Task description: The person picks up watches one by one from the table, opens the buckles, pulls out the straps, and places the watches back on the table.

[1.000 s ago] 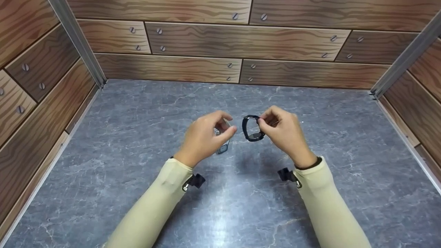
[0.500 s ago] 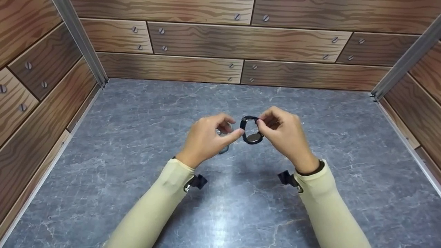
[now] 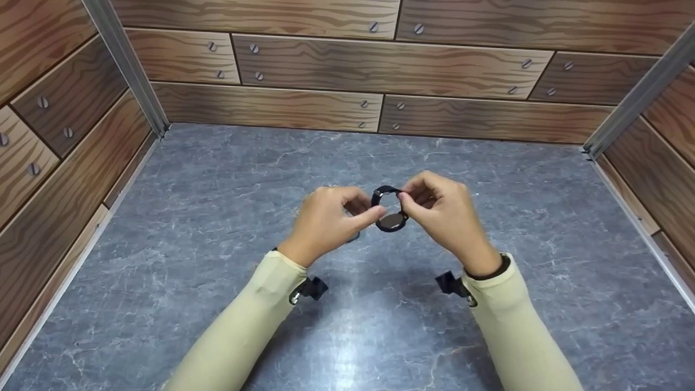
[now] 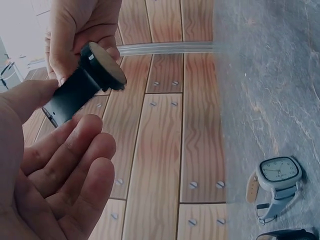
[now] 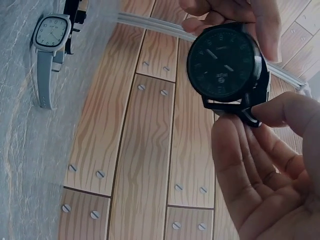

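A black wristwatch (image 3: 391,222) with a round dark dial hangs between both hands above the table, its strap closed in a loop. My right hand (image 3: 445,212) pinches the strap near the case between thumb and fingers. On the opposite side, my left hand (image 3: 328,217) has its thumb and fingertips around the strap (image 4: 72,97). The right wrist view shows the watch dial (image 5: 221,62) face on. Below lies a second watch (image 4: 280,170), with a squarish pale face and a grey-blue strap; the left hand mostly covers it in the head view.
Beside the squarish watch, a black strap-like thing (image 5: 75,20) is partly cut off by the frame. A grey marbled tabletop (image 3: 217,217) is enclosed by wood-patterned walls (image 3: 304,60) with metal corner posts (image 3: 136,70).
The black watch has moved left and slightly down with my right hand. My left thumb and fingers have come across to the strap, covering more of the watch on the table.
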A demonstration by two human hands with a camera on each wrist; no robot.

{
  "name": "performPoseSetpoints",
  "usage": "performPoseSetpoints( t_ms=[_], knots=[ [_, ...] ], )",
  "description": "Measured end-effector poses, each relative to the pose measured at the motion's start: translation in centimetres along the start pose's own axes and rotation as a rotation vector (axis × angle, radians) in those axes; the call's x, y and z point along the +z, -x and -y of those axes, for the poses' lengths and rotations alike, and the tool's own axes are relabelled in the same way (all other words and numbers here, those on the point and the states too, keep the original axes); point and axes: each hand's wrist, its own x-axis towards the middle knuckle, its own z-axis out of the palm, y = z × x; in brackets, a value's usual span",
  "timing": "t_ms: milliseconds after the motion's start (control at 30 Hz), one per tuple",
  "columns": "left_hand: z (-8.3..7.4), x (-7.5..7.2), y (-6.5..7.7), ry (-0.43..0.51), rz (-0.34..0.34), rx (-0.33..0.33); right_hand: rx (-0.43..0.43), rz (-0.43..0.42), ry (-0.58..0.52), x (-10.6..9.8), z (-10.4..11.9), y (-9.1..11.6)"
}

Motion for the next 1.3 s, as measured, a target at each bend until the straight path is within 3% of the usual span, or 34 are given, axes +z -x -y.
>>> performPoseSetpoints(
  t_ms=[200,467,867,1300],
  knots=[
    [-0.01,-0.20,0.01,0.055,-0.019,0.017,-0.032,0.034,0.004,-0.03,-0.01,0.03],
    [-0.10,-0.30,-0.06,0.056,-0.043,0.102,-0.064,0.092,0.054,-0.38,0.21,0.30],
    [-0.29,-0.18,0.05,-0.006,-0.046,0.212,-0.266,0.135,0.063,-0.63,0.16,0.25],
    [-0.21,-0.19,0.11,-0.075,0.010,0.204,-0.328,0.152,0.064,-0.57,-0.09,0.30]
  ],
)
